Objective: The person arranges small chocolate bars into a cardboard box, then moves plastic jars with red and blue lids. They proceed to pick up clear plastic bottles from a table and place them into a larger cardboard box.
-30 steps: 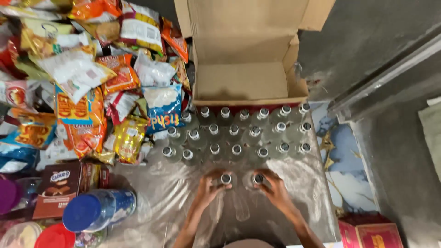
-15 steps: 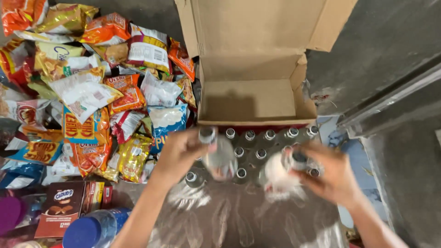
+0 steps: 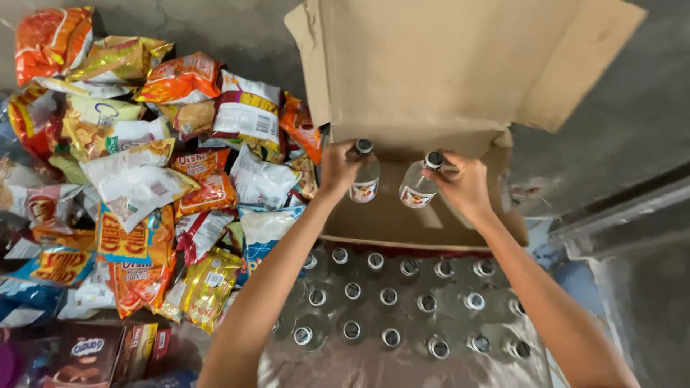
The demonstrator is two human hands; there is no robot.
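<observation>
Snack bags (image 3: 144, 172) crowd the floor's left side. The left hand (image 3: 336, 167) has its fingers wrapped round a bottle (image 3: 365, 181) by the neck; the right hand (image 3: 463, 185) pinches a second bottle (image 3: 419, 185). Both hang over the open box (image 3: 431, 79). Held only by the necks, they could swing together and crack.

Both arms stretched forward, left hand (image 3: 339, 167) and right hand (image 3: 466, 185) level, a little apart, fingers curled closed in a grip
</observation>
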